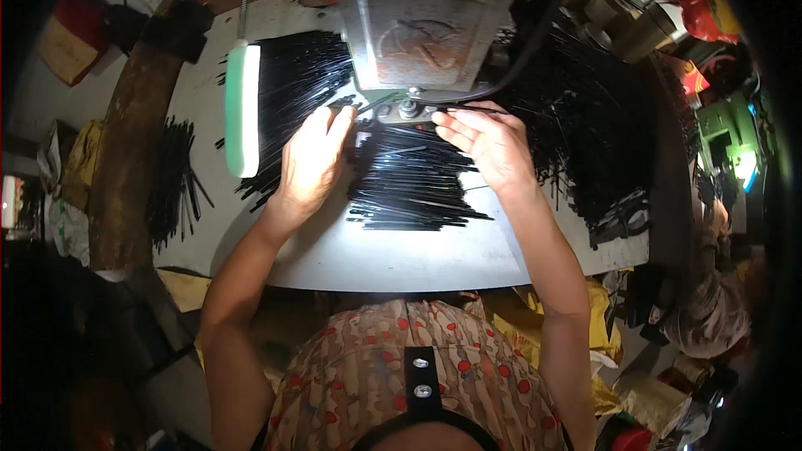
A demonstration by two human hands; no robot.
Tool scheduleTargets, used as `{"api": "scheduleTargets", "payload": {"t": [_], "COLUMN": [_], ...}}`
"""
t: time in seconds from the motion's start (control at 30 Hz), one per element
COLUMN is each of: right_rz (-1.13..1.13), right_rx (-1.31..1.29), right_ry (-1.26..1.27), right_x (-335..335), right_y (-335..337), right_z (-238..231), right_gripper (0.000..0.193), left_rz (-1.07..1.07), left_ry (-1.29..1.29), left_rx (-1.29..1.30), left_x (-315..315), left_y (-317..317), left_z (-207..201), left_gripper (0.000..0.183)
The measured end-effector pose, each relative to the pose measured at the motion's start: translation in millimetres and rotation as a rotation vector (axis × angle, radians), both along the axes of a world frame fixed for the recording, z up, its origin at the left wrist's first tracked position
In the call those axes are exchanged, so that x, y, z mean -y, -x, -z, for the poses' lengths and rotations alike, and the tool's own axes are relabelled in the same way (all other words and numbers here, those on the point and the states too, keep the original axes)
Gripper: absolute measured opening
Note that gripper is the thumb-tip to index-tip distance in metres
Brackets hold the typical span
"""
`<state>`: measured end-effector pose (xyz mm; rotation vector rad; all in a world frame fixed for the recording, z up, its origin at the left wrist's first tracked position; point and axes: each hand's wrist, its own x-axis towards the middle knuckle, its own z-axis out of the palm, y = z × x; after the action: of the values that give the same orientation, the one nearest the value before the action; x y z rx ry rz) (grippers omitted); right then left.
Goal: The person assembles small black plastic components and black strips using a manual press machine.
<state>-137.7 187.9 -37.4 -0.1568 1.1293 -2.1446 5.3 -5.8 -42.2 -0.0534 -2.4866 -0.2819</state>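
At a metal bench machine [430, 33], my left hand [313, 163] is closed in a pinch just left of the small metal fitting [408, 107] at the machine's base. A thin dark stick [380, 103] runs from its fingertips toward that fitting. On the other side, my right hand [494, 150] pinches a thin black stick [455, 108] between thumb and fingers, its end pointing at the fitting. Between the hands and nearer me lies a pile of thin black sticks [413, 184]. The exact ends of both held sticks are hard to make out.
More black sticks lie in heaps at the left [301, 67] and right [601, 117] of the white tabletop [393, 263]. A green-and-white lamp [243, 113] hangs on the left. A dark cable curves beside the machine. At far right another person's arm [710, 284] shows.
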Motion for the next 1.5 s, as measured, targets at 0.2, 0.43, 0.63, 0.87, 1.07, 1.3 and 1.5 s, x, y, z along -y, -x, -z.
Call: {"api": "scheduleTargets", "payload": {"t": [0.2,0.43,0.63,0.87,1.07,1.3,1.5], "right_rz": [0.071,0.069,0.115,0.088,0.089,0.102,0.117], "right_rx": [0.082,0.064,0.055,0.074,0.089,-0.028,-0.016], "right_ry": [-0.037,0.128,0.162,0.279,0.241,0.093,0.117], "right_x": [10.7,15.4,18.6,17.2,19.2,21.8,21.3], "right_y": [-4.6,-10.3,-12.9,-9.9,-14.2,-20.4,-19.3], "right_z": [1.6,6.1,13.8,26.6,18.9,10.8,11.5], "right_gripper": [0.009,0.016,0.018,0.024,0.021,0.031,0.031], "left_rz": [-0.2,-0.114,-0.03,-0.036,-0.04,-0.067,-0.049], "left_ry": [-0.074,-0.205,-0.273,-0.322,-0.295,-0.397,-0.405], "left_rx": [0.242,0.074,-0.039,0.014,0.027,0.079,0.069], "left_x": [-26.1,-31.0,-31.4,-37.5,-35.6,-37.5,-37.7], "left_y": [3.8,15.0,19.5,21.1,20.0,21.3,22.0], "left_z": [-8.2,1.7,12.6,9.1,11.3,7.4,6.8], "left_gripper": [0.032,0.023,0.023,0.024,0.022,0.021,0.021]}}
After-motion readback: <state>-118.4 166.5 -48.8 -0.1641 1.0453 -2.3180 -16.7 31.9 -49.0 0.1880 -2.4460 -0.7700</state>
